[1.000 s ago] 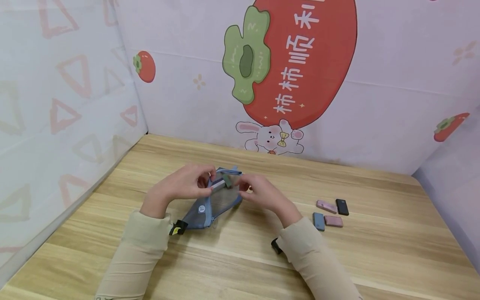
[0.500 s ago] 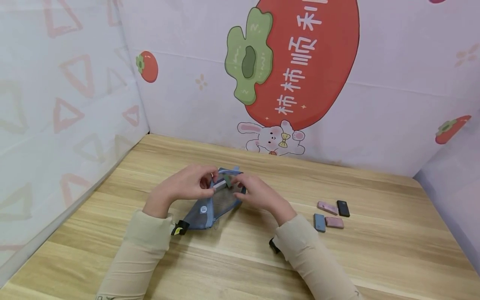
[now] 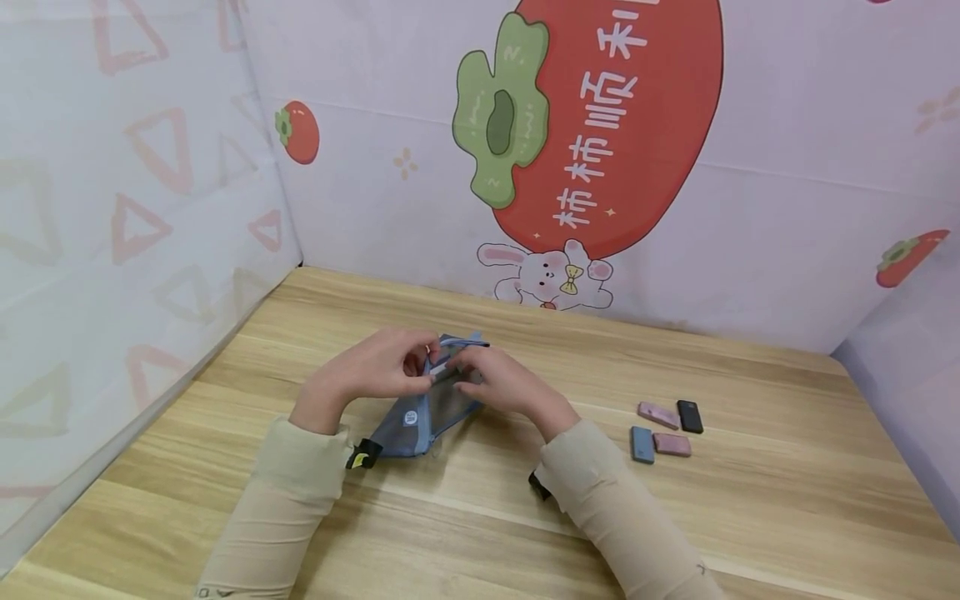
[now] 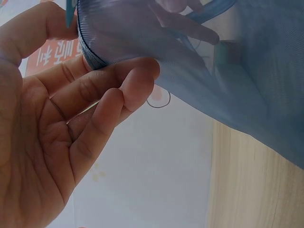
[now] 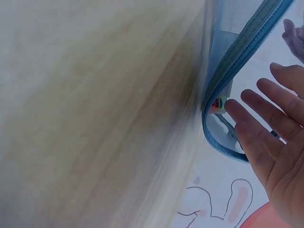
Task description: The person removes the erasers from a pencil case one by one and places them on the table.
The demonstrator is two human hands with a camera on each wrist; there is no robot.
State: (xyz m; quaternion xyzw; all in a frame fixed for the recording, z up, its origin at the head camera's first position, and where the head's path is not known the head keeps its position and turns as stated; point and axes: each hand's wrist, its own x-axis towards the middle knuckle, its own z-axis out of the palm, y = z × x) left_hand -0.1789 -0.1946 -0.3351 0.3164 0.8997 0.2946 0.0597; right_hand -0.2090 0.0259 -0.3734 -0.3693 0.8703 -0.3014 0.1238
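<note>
Left hand (image 3: 375,367) pinches the pouch (image 3: 397,427) nearer the surface's (image 3: 772,500) far edge; hold it wide for the right hand (image 3: 504,380), fingers apart.

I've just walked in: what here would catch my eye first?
The huge red persimmon printed on the back wall stands out. Below it, the left hand holds a blue mesh zip pouch by its edge, the right hand at its opening. Rightward on the wooden table lie four small blocks.

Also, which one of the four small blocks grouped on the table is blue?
The front-left block is the only blue one; the front-right block and back-left block are both pink, and the back-right block is black.
</note>
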